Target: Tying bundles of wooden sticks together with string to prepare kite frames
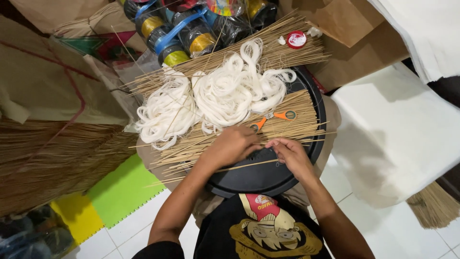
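While both hands pinch one thin tan stick, I watch the round black tray.
My left hand and right hand sit near its front edge; white tile floor lies open beside it.

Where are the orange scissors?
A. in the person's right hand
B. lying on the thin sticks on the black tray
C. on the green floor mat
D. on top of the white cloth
B: the orange scissors lie on the bundle of thin sticks on the round black tray, just beyond both hands.
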